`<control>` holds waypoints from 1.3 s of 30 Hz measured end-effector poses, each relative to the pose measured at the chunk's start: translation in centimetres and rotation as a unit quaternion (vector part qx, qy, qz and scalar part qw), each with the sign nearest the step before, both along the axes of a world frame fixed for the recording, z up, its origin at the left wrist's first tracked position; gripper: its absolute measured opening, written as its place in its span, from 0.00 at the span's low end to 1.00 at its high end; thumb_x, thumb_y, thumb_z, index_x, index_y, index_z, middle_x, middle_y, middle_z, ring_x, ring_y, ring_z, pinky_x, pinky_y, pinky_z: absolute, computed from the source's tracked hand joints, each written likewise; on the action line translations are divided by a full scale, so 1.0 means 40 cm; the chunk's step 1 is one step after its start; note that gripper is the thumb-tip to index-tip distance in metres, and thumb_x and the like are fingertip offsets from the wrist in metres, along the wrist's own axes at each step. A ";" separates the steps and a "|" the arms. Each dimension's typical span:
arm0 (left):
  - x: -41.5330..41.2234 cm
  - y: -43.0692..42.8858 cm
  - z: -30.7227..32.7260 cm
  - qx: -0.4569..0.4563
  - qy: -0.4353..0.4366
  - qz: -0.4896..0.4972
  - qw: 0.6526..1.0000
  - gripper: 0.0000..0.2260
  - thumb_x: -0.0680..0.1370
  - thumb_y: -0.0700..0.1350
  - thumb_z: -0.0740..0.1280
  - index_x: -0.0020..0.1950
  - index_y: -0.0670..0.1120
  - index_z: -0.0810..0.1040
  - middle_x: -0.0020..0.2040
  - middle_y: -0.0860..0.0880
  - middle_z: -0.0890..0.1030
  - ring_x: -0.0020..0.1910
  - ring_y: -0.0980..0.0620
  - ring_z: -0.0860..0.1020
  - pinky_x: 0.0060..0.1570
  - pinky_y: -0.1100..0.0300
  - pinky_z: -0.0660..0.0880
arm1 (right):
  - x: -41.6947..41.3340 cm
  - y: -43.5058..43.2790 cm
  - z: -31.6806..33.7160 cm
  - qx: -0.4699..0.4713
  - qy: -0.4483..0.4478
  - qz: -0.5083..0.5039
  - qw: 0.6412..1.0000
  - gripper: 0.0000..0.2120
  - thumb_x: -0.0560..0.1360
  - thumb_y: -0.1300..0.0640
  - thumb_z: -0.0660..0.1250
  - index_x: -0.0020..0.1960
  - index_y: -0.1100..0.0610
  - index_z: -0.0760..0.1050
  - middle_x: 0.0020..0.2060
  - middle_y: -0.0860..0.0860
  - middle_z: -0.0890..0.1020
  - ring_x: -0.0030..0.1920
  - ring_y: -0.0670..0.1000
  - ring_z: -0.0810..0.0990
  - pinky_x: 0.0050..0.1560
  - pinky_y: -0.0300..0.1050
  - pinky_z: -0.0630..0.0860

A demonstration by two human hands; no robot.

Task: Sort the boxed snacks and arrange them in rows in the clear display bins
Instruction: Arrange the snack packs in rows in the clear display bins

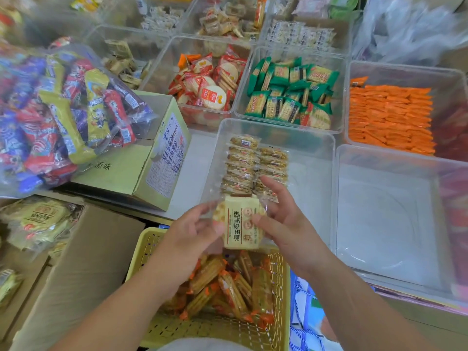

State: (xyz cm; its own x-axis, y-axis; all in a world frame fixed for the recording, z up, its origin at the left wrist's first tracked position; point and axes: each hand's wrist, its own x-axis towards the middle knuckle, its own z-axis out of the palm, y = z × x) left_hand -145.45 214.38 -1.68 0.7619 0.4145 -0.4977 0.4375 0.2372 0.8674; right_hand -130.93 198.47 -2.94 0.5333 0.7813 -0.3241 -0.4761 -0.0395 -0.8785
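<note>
Both hands hold one pale yellow biscuit packet (241, 222) with dark printed characters, just above the near rim of a clear bin (314, 158). My left hand (195, 231) grips its left edge. My right hand (281, 216) pinches its right side, fingers reaching toward the rows. Inside that bin two rows of the same biscuit packets (255, 164) stand on edge along the left half. Below my hands a yellow basket (149, 247) holds orange-wrapped biscuit packs (228, 287).
An empty clear bin (387, 224) sits to the right. Behind are bins of green packets (291, 92), red-and-white rice crackers (207, 82) and orange packets (390, 120). A green carton (157, 158) carrying a bag of mixed snacks (63, 110) stands at left, above brown cardboard boxes (83, 269).
</note>
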 end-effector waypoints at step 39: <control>0.662 0.103 -0.206 0.514 0.143 -0.403 0.744 0.41 0.74 0.61 0.74 0.81 0.47 0.61 0.79 0.46 0.65 0.73 0.41 0.71 0.67 0.49 0.71 | 0.467 0.071 -0.181 -0.310 -0.446 -0.088 0.835 0.18 0.74 0.57 0.70 0.65 0.52 0.80 0.55 0.48 0.84 0.50 0.44 0.77 0.50 0.34 0.68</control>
State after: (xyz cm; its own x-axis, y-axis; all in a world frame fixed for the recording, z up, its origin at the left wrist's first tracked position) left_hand -118.98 218.50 -9.91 0.8927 0.1541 -0.4236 0.2802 -0.9258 0.2537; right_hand -112.23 201.30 -10.20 0.8675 0.4951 -0.0491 0.3105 -0.6160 -0.7240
